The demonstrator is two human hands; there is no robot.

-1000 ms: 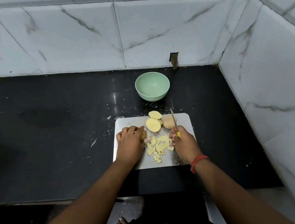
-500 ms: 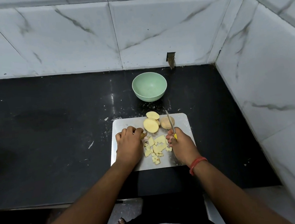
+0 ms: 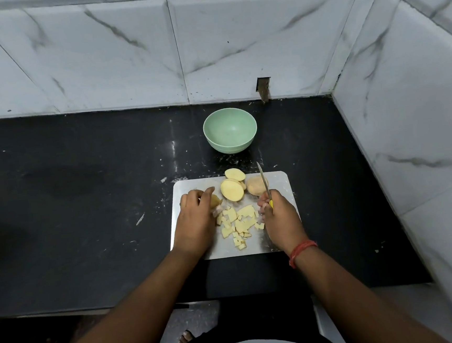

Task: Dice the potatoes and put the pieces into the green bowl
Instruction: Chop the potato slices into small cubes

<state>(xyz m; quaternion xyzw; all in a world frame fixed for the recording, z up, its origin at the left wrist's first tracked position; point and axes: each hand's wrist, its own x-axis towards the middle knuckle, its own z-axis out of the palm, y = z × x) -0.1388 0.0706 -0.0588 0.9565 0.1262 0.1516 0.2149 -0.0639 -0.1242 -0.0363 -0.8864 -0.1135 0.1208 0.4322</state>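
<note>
**Meanwhile, at the board: potato half diced**

Meanwhile the person stood at a black worktop [image 3: 86, 211] set in a corner of white marbled tiles [image 3: 100, 59]. A metal board [image 3: 280, 183] lay on it near the front edge, and both hands worked over it, apart from each other with the cut pieces between them.

The left hand [image 3: 196, 220] lay on the board's left part, knuckles up, fingers curled around a small potato piece [image 3: 215, 200] that peeped out at its fingertips; how firmly it was held could not quite be made out. The right hand [image 3: 278, 216] gripped a knife [image 3: 264, 180] by its yellow handle, the blade pointing up and away toward the bowl, its tip above the board's far edge. A red thread band [image 3: 301, 251] circled that wrist.

A loose heap of dice [image 3: 240, 222] lay on the board between the hands, some trailing toward the near edge. Beyond them sat potato slices [image 3: 232, 189], cut faces up, one smaller slice at the far edge, and just to their right an unpeeled potato chunk [image 3: 255, 186], partly behind the blade.

The green bowl [image 3: 230, 130] stood on the worktop beyond the board, apart from it, with nothing seen inside. White specks dotted the worktop around the board.
</note>
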